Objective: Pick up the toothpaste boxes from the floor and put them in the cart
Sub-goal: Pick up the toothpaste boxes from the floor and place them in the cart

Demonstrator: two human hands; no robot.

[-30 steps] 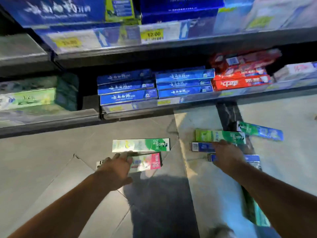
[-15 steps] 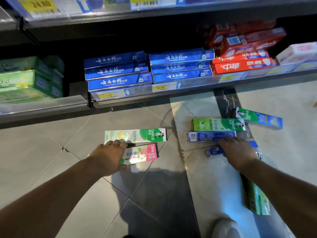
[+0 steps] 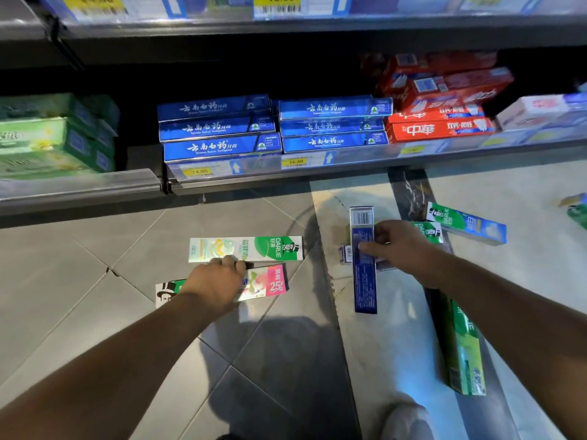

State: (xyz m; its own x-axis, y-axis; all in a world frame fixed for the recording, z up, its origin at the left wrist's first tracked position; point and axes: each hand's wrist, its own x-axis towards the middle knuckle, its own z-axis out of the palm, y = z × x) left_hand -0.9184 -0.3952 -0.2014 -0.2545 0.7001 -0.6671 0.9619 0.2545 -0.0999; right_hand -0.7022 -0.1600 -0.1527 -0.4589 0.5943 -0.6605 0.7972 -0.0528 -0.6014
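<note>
My left hand [image 3: 219, 282] lies palm-down on the pink-ended box [image 3: 265, 282], fingers curled over its far edge so the middle of the box is covered; I cannot tell whether it is truly clamped or only pressing, and the box still lies flat on the floor tiles [image 3: 79, 265]. Just beyond my knuckles lies the pale green Darlie box [image 3: 246, 248], flat and parallel to the shelf edge [image 3: 79, 188], apart from the hand or barely beside it.

My right hand [image 3: 401, 249] is closed around the dark blue box [image 3: 364, 260], thumb on its near face, fingers wrapped behind. Half a second ago that box lay flat and crosswise on the floor under my fingertips; now it is turned on end, barcode at the top. A second blue box [image 3: 347, 254] lies under it, mostly hidden. Behind my hand a green box [image 3: 427, 231] shows, and further right the green-and-blue box [image 3: 467, 223] lies at a slant. Another green box [image 3: 462, 344] lies lengthwise beside my right forearm. The cart is out of view.
</note>
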